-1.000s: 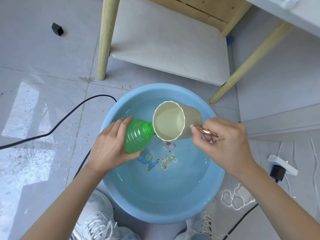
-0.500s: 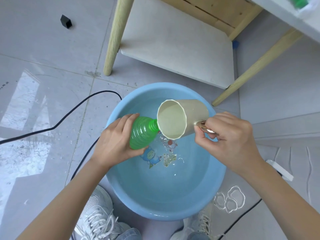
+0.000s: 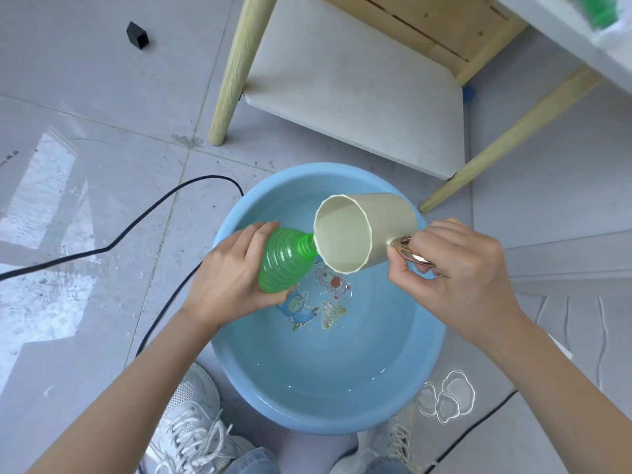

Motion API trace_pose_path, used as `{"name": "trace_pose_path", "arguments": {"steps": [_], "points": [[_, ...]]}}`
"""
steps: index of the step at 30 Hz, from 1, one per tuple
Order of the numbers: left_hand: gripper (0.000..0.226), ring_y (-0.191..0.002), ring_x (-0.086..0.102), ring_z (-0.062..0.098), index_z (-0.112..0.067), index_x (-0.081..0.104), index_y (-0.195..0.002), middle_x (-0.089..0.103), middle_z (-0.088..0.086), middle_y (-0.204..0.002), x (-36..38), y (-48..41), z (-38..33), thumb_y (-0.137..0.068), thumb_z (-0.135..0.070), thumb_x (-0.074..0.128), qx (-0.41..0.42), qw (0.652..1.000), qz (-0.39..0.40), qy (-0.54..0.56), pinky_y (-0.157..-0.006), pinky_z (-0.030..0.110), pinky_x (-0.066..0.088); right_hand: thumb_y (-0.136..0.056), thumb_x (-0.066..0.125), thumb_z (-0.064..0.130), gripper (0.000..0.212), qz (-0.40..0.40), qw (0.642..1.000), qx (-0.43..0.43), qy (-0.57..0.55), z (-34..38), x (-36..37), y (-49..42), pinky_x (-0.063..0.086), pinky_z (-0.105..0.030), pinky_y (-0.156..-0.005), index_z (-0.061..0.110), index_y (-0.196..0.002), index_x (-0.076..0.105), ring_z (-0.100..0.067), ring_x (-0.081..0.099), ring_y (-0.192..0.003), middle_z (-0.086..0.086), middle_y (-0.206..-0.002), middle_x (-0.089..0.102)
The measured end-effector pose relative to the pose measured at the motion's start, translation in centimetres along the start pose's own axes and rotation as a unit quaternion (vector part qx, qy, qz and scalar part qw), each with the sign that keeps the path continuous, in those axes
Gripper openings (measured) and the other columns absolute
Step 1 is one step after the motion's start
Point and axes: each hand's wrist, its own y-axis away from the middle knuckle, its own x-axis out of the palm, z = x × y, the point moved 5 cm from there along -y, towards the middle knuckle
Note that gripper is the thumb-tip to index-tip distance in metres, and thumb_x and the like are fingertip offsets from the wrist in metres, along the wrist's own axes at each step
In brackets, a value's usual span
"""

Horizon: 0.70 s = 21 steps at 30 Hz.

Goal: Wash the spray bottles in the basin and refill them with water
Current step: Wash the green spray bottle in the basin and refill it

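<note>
Refilling seems underway: above the round blue plastic basin (image 3: 325, 419), the left hand (image 3: 232, 282) grips the ribbed green plastic spray bottle (image 3: 284, 261). Its open neck touches the tilted beige plastic mug (image 3: 362, 230), which the right hand (image 3: 458, 271) holds by the handle. Refitting a sprayer head probably remains.

Basin (image 3: 318, 424) on floor (image 3: 85, 97), centre. Above it: bottle (image 3: 284, 265) in left hand (image 3: 229, 275) at 9 o'clock, cup (image 3: 362, 230) in right hand (image 3: 458, 268) at 3 o'clock, rim just beside bottle mouth. Shelf (image 3: 359, 97) behind at 12. Cable (image 3: 136, 224) at 9. Shoes (image 3: 191, 429) at 6, beside basin.
</note>
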Motion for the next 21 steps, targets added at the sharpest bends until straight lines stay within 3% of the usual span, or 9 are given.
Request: {"name": "trace_pose_path", "arguments": {"steps": [7, 15, 21], "points": [[0.084, -0.097, 0.063, 0.027, 0.0, 0.053, -0.125, 0.063, 0.011, -0.116, 0.07, 0.02, 0.02, -0.069, -0.062, 0.061, 0.007, 1.0, -0.008, -0.007, -0.079, 0.03, 0.047, -0.087, 0.056, 0.013, 0.039, 0.004, 1.0, -0.003, 0.005, -0.06, 0.1, 0.09, 0.029, -0.021, -0.057, 0.005, -0.051, 0.043, -0.02, 0.026, -0.051, -0.002, -0.05, 0.035], [0.083, -0.097, 0.064, 0.027, 0.0, 0.052, -0.124, 0.063, 0.011, -0.116, -0.01, 0.08, -0.08, -0.068, -0.062, 0.061, 0.012, 1.0, -0.012, -0.002, -0.077, 0.032, 0.05, -0.083, 0.061, 0.01, 0.038, 0.011, 1.0, -0.012, 0.009, 0.17, 0.04, -0.15, 0.023, -0.018, -0.062, 0.008, -0.052, 0.04, -0.015, 0.02, -0.059, 0.005, -0.058, 0.025], [0.083, -0.094, 0.064, 0.027, -0.001, 0.053, -0.124, 0.063, 0.01, -0.115, 0.08, 0.05, -0.1, -0.068, -0.062, 0.061, 0.015, 1.0, -0.012, -0.007, -0.077, 0.031, 0.047, -0.081, 0.063, 0.009, 0.037, 0.018, 1.0, 0.019, -0.008, -0.27, 0.3, 0.1, 0.022, -0.013, -0.061, 0.006, -0.051, 0.04, -0.015, 0.023, -0.055, 0.001, -0.051, 0.031]]}}
